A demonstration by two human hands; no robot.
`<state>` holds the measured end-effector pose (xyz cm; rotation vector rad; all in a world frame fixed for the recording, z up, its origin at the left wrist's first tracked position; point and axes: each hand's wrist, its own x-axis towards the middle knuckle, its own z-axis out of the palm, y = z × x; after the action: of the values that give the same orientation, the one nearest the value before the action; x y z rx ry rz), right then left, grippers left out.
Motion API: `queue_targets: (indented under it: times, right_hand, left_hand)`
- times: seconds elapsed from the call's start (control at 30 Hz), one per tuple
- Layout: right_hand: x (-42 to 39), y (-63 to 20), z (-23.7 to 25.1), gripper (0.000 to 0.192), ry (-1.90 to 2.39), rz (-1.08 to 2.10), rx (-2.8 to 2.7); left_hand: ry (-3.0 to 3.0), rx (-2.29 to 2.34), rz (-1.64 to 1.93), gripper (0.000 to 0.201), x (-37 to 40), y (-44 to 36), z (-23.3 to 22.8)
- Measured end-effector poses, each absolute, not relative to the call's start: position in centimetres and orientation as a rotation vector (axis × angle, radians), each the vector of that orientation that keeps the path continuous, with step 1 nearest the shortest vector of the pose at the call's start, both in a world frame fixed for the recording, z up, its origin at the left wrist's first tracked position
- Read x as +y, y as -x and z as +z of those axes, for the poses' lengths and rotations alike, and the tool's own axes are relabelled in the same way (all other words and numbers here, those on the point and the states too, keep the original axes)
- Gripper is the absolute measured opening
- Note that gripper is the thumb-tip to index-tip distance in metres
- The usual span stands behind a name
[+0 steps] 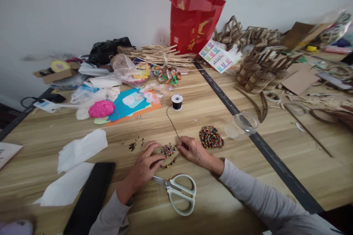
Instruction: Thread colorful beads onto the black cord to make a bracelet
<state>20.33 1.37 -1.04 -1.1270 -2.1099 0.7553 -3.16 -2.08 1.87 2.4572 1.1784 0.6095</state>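
Beads (168, 150) lie in a small cluster on the table (248, 176), strung on a black cord (171, 121), just above the scissors (179, 191). The left hand (146, 163) touches them from the left, fingers pressed together. The right hand (194, 149) pinches the cord beside them. A bead pile (211, 137) sits further right of the scissors.

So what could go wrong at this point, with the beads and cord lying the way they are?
Three risks, judging from the layout:
1. The loose pile of beads sits bare on the table, beside the right hand; a nudge could scatter it.
2. The black cord runs slack to the spool; a tug might topple it.
3. The scissors lie close under the left hand and the beaded strand, so a wrist could knock them.
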Motion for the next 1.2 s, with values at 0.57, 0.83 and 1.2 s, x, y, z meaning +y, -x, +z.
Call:
queue_targets:
  times: [0.57, 0.83, 1.2]
  right_hand:
    - [1.3, -20.3, -0.8, 0.007, 1.136, 0.784, -2.101]
    - [1.4, -20.3, -0.8, 0.008, 1.117, 0.773, -2.098]
    - [1.4, -20.3, -0.7, 0.007, 1.136, 0.761, -2.111]
  left_hand:
    - [-2.440, 1.159, 0.626, 0.022, -2.0, 2.6, 2.1]
    - [-2.438, 1.124, 0.644, 0.023, -1.9, 2.3, 2.2]
    - [-2.435, 1.116, 0.631, 0.024, -1.9, 2.1, 2.3]
